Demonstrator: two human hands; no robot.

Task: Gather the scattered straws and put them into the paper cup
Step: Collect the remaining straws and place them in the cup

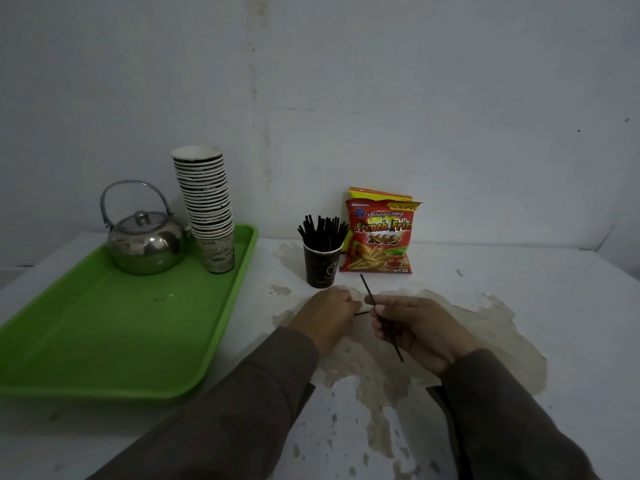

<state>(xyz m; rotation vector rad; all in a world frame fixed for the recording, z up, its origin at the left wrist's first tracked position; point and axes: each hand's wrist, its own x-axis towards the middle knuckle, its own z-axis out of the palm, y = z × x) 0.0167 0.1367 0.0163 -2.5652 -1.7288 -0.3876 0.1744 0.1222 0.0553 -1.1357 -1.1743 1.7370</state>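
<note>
Stained white counter (pixel 485 271). Right hand (pixel 420 329) pinches 1 black straw (pixel 372 299), tilted. Left hand (pixel 325 315) closed on second straw (pixel 362 312). Paper cup (pixel 320 266) just beyond, holding straws.

A simple drinks corner: kettle (pixel 145 242) and stacked paper cups (pixel 207 206) on a green tray (pixel 121 323), stained white counter (pixel 519 289)
</note>
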